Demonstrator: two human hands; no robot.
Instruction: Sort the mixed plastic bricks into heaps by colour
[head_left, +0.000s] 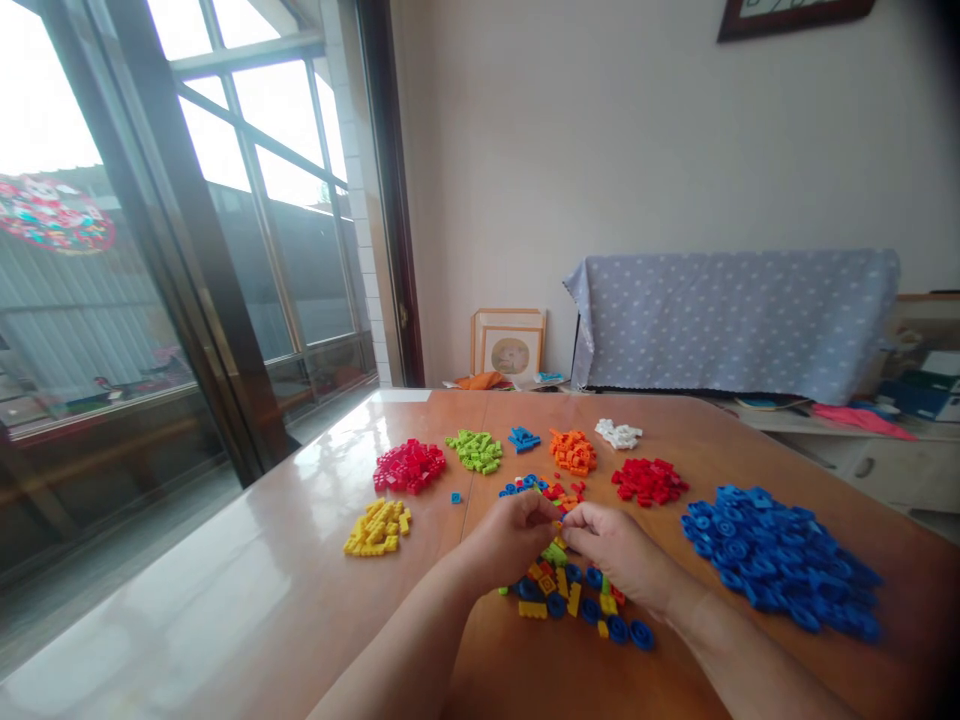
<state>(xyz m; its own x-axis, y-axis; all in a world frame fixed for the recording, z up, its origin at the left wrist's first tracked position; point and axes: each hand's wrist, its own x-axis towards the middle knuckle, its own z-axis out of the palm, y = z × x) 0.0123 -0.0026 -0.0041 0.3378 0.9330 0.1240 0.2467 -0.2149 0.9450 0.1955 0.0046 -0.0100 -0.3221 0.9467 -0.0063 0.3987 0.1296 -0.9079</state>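
My left hand [517, 535] and my right hand [619, 545] meet above a mixed pile of toy building bricks [551, 580] on the table. Both have thumb and fingers pinched together, their tips almost touching. Whatever lies between the fingertips is too small and too covered to name. Blue round pieces, yellow, orange and lime bricks spread beneath and in front of the hands. More blue, red and orange bricks [559, 492] show just beyond the fingers. Parts of the pile are hidden by the hands.
Around lie sorted heaps: yellow [379, 528], pinkish red [409, 466], lime [476, 452], small blue [523, 439], orange [572, 453], white [619, 434], red [649, 482] and large blue [776, 555]. A lone blue brick [456, 498] sits left of centre on the wooden table [300, 620].
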